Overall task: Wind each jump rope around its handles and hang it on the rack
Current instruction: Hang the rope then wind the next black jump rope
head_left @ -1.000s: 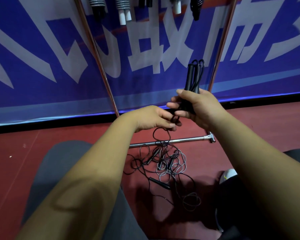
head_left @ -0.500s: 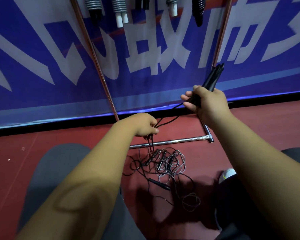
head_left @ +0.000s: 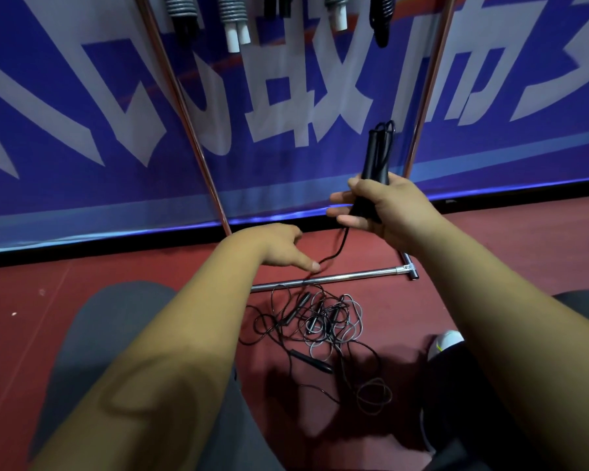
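My right hand point(head_left: 385, 207) grips two black jump rope handles point(head_left: 376, 158) held together and upright, their cord ends looping at the top. The black cord point(head_left: 337, 249) runs down from under this hand to my left hand point(head_left: 279, 248), which pinches it between thumb and fingers just above the rack's base bar. A tangled pile of black and grey jump ropes point(head_left: 315, 321) lies on the red floor below both hands. Wound ropes point(head_left: 233, 18) hang from the rack at the top edge.
The rack has two slanted copper poles point(head_left: 187, 124) and a chrome base bar point(head_left: 340, 277) on the floor. A blue banner with white characters point(head_left: 82, 113) stands behind it. My grey-clad knees point(head_left: 116, 334) and a white shoe point(head_left: 444, 343) flank the pile.
My right hand has swung the handles from tilted right back to upright and drawn slightly left. My left hand has moved out to the right along the cord, fingers now extended.
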The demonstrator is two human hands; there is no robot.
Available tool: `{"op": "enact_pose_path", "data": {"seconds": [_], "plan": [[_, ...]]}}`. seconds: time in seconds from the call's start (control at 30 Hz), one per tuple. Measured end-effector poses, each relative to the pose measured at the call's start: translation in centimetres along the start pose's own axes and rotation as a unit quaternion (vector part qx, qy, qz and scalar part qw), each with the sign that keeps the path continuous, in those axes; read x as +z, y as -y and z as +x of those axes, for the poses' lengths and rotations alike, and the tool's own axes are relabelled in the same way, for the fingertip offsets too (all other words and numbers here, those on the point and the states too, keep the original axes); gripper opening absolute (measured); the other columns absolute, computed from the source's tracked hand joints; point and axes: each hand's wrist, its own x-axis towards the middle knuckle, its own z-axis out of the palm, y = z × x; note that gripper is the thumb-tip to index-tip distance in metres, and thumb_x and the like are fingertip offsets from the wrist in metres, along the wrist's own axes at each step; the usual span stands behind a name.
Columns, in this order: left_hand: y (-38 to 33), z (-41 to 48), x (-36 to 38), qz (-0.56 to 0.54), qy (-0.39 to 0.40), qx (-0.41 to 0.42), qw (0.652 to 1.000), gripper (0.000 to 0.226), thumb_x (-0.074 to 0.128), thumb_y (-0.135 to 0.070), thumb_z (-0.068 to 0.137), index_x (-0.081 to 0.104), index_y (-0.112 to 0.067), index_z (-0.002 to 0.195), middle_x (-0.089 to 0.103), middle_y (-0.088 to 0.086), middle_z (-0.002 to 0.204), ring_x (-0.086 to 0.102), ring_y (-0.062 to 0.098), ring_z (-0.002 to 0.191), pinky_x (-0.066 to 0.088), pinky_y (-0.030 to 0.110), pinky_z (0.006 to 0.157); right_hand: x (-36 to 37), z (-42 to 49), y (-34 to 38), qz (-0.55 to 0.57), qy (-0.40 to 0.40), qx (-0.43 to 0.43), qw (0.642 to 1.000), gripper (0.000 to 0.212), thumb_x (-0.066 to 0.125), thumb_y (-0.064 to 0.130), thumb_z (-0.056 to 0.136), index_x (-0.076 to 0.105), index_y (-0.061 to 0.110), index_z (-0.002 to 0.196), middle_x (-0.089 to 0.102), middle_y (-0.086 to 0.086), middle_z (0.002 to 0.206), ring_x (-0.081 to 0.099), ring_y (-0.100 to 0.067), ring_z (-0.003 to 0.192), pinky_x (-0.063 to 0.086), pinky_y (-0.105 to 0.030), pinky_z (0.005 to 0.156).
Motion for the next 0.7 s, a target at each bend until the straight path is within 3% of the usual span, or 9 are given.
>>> {"op": "enact_pose_path", "data": {"seconds": [0.07,0.17,0.27,0.37,0.47,0.53,0.63,0.7], "plan": [[-0.3,0.3,0.3,-0.114,0.024,0.062,0.991,0.114,0.087,-0.062,0.074,0.026,-0.035,0.167,0.037,-0.012,0.168,0.037,0.014,0.154,0.031,0.040,0.127,0.3,-0.2,0.0,-0.009,0.014,0.008,1.000,0.019,0.065,0.015,0.106,0.055,0.006,0.119,0.077,-0.025,0.115,0.079,-0.037,0.103,0.067,-0.034,0.071],[-1.7,-0.3,0.7,-0.232,0.089,0.158,0.955,0.089,0.082,-0.036,0.092,0.031,-0.037,0.164,0.039,-0.013,0.166,0.035,0.006,0.153,0.028,0.034,0.127,0.7,-0.4,-0.2,-0.008,0.019,0.009,1.000,0.022,0.065,0.015,0.106,0.055,0.005,0.122,0.078,-0.022,0.114,0.079,-0.034,0.104,0.066,-0.031,0.066],[-2.4,-0.8,0.9,-0.213,0.093,0.183,0.955,0.059,0.073,-0.040,0.099,0.051,-0.042,0.154,0.054,-0.020,0.154,0.046,-0.001,0.144,0.031,0.031,0.125,0.6,-0.6,0.0,-0.012,0.018,0.007,1.000,0.027,0.064,0.016,0.106,0.056,0.004,0.129,0.079,-0.019,0.114,0.079,-0.031,0.105,0.063,-0.027,0.063],[-2.2,-0.9,0.8,-0.197,0.069,0.177,0.962,0.031,0.071,-0.044,0.100,0.072,-0.047,0.130,0.068,-0.023,0.133,0.058,-0.001,0.130,0.042,0.028,0.117,0.2,-0.7,0.3,0.006,0.019,0.000,1.000,0.031,0.063,0.015,0.106,0.054,0.008,0.135,0.079,-0.019,0.113,0.079,-0.031,0.106,0.062,-0.027,0.062],[-2.4,-0.6,0.7,-0.183,0.015,0.154,0.971,0.015,0.077,-0.051,0.093,0.081,-0.037,0.091,0.073,-0.018,0.088,0.066,0.003,0.087,0.057,0.034,0.090,-0.1,-0.5,0.5,0.000,0.015,-0.006,1.000,0.031,0.062,0.014,0.106,0.056,0.011,0.136,0.078,-0.022,0.113,0.079,-0.034,0.105,0.064,-0.030,0.066],[-2.1,-0.3,0.6,-0.135,-0.015,0.138,0.981,0.026,0.075,-0.050,0.095,0.073,-0.038,0.072,0.065,-0.021,0.068,0.058,-0.001,0.067,0.049,0.028,0.074,-0.4,-0.4,0.5,-0.026,0.010,0.004,1.000,0.031,0.063,0.013,0.106,0.058,0.006,0.135,0.078,-0.023,0.113,0.078,-0.034,0.106,0.067,-0.034,0.072],[-1.1,0.0,0.2,-0.063,-0.047,0.091,0.993,0.025,0.072,-0.046,0.097,0.070,-0.029,0.079,0.074,-0.013,0.075,0.065,0.005,0.066,0.058,0.034,0.077,-0.8,-0.2,0.1,-0.083,0.025,0.038,0.996,0.035,0.070,0.010,0.101,0.060,0.000,0.133,0.077,-0.023,0.116,0.077,-0.034,0.111,0.067,-0.041,0.084],[-0.6,0.0,0.0,-0.005,-0.076,0.053,0.996,0.028,0.072,-0.048,0.096,0.071,-0.022,0.084,0.075,-0.002,0.078,0.070,0.015,0.070,0.059,0.034,0.078,-0.8,-0.2,-0.4,-0.125,0.056,0.077,0.988,0.036,0.074,0.009,0.098,0.064,-0.008,0.127,0.074,-0.026,0.123,0.075,-0.036,0.115,0.066,-0.039,0.086]]}}
